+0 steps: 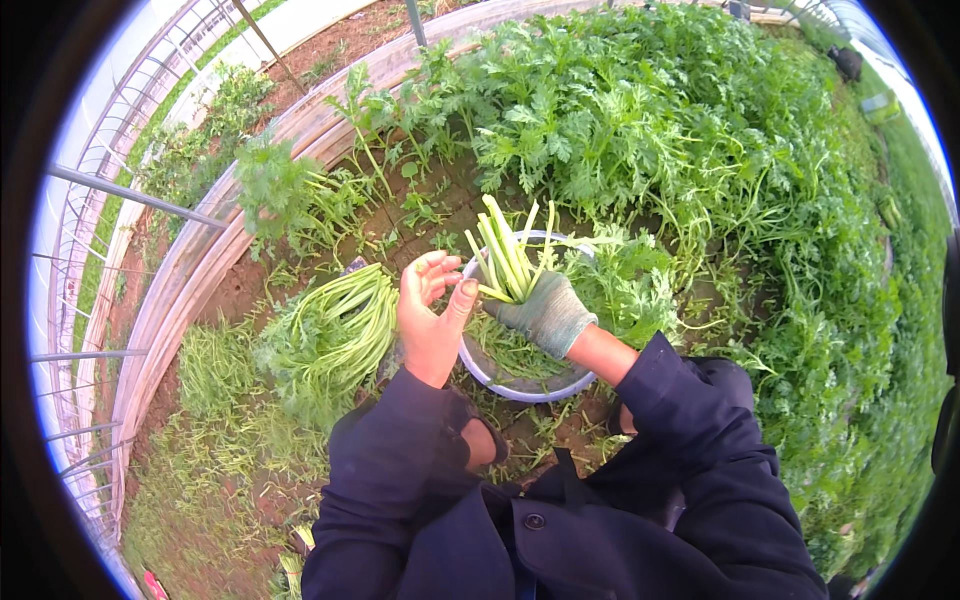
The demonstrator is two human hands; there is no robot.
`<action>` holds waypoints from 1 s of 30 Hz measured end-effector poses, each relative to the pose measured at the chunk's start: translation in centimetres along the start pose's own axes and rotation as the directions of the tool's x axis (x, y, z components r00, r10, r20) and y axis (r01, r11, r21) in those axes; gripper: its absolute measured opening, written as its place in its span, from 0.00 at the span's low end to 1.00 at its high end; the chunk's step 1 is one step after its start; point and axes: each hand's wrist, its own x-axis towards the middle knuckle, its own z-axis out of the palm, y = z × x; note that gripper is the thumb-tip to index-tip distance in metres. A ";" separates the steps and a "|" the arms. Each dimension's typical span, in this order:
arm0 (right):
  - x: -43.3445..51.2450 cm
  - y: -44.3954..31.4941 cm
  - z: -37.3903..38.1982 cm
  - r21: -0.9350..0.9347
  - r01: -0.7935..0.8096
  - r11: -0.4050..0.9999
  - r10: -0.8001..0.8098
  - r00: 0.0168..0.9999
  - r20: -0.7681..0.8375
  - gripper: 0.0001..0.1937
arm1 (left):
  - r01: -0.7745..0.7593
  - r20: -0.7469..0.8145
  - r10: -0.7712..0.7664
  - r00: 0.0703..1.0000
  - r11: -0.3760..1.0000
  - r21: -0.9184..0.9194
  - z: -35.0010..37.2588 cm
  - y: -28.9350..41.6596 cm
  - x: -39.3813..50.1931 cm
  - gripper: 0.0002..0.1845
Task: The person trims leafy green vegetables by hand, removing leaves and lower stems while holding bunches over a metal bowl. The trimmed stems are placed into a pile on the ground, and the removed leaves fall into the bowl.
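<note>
My right hand [547, 311], in a grey-green knit work glove, is closed around a small bunch of thick pale-green stems [504, 251]. Their cut ends point up and away from me. Bare and cupped, my left hand [433, 315] is just left of the bunch, fingers apart, its thumb tip close to a slanting stem. Both hands are over a round basin with a pale rim [499, 390], which has loose green trimmings inside. Feathery leaves [630, 277] spread right of the glove; whether they belong to the held bunch is hidden.
Left of the basin lies a heap of cut leafy greens [337, 322], stems bent over. Dense greens [600, 112] grow ahead and to the right. Plastic sheeting [180, 300] with metal poles [142, 191] curves along the left. Trimmings [225, 465] litter the soil.
</note>
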 end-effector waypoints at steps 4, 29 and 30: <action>-0.4 0.7 -0.6 -0.183 -0.017 0.983 0.022 0.999 0.024 0.21 | -0.518 0.158 0.515 0.843 0.696 0.497 -0.4 2.6 2.0 0.29; -2.3 2.9 -3.8 0.340 -0.223 0.913 0.207 0.975 0.083 0.19 | -0.046 0.342 -0.328 0.880 0.659 0.751 -0.2 -2.8 2.6 0.44; -2.2 3.0 -4.1 0.361 -0.182 0.914 0.164 0.983 0.081 0.20 | 0.085 0.435 -0.386 0.814 0.819 0.567 0.1 -2.7 2.8 0.48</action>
